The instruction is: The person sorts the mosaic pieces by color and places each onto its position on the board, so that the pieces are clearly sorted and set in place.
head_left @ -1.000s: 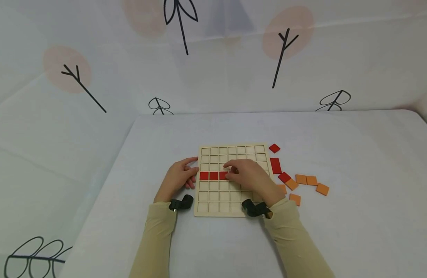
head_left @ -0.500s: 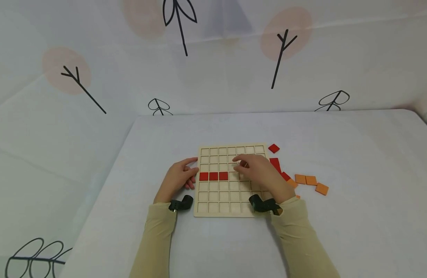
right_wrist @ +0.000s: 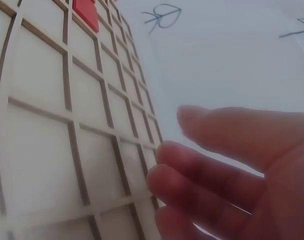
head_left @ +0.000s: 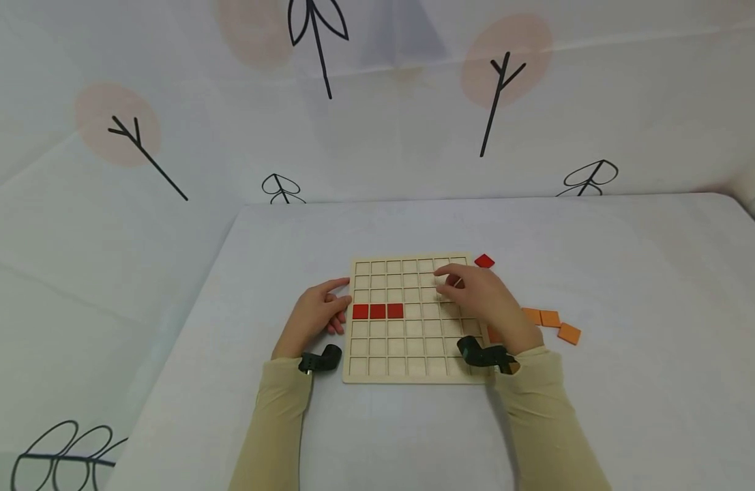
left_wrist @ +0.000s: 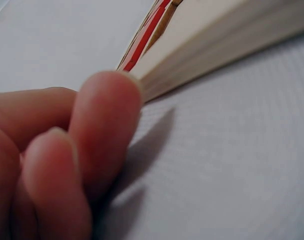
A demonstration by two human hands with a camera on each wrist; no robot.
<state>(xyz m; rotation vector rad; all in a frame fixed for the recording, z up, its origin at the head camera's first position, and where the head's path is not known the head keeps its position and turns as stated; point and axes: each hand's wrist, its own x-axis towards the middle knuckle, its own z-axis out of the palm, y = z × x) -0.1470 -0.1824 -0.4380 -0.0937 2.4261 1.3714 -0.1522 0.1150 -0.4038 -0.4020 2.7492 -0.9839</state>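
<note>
A pale wooden grid board (head_left: 397, 348) lies on the white table, with three red square tiles (head_left: 378, 311) side by side at the left of one row. At the board's left edge rests my left hand (head_left: 314, 312); its thumb (left_wrist: 106, 115) touches the board's side in the left wrist view, and it holds nothing. My right hand (head_left: 489, 300) is over the right part of the grid, thumb and fingers apart and loosely bent. Nothing is between them in the right wrist view, where a red tile (right_wrist: 85, 14) shows farther along the board.
One red tile (head_left: 484, 261) lies beyond the board's upper right corner. Several orange tiles (head_left: 569, 334) are scattered right of the board, some partly hidden under my right hand and wrist. A cloth with drawn plants (head_left: 377, 136) hangs behind the table.
My right hand has left the third red tile and moved right across the board, covering loose tiles beside it. My left hand has stayed in place.
</note>
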